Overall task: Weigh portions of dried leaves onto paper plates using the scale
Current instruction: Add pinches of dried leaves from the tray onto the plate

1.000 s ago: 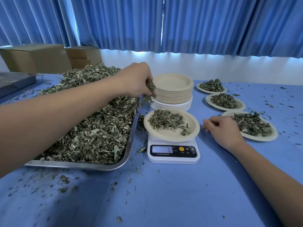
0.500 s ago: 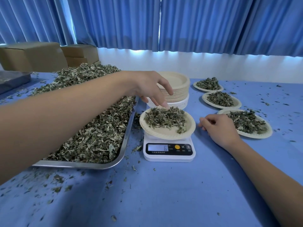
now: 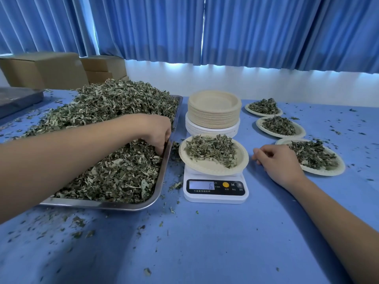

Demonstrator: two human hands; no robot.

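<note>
- One paper plate (image 3: 205,168) of leaves sits on the scale (image 3: 215,196); the display reads 6.
- Left hand (image 3: 155,130) in tray (image 3: 164,175), fingers bunched, pinching dried leaves (image 3: 114,103) by the right rim.
- Right hand (image 3: 276,162) rests on surface (image 3: 205,242) beside the scale, fingers loosely curled, empty.
- Three filled plates (image 3: 322,171) to the right; blank stack (image 3: 213,116) behind the scale.

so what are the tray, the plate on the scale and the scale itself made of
Tray: metal, likely stainless steel; grey and shiny, with a reflective rolled rim.
Plate on the scale: looks like pressed paper or pulp; matte beige, with a thin, faintly crimped rim.
Scale: apparently plastic; smooth white body with a glossy black front panel.
</note>
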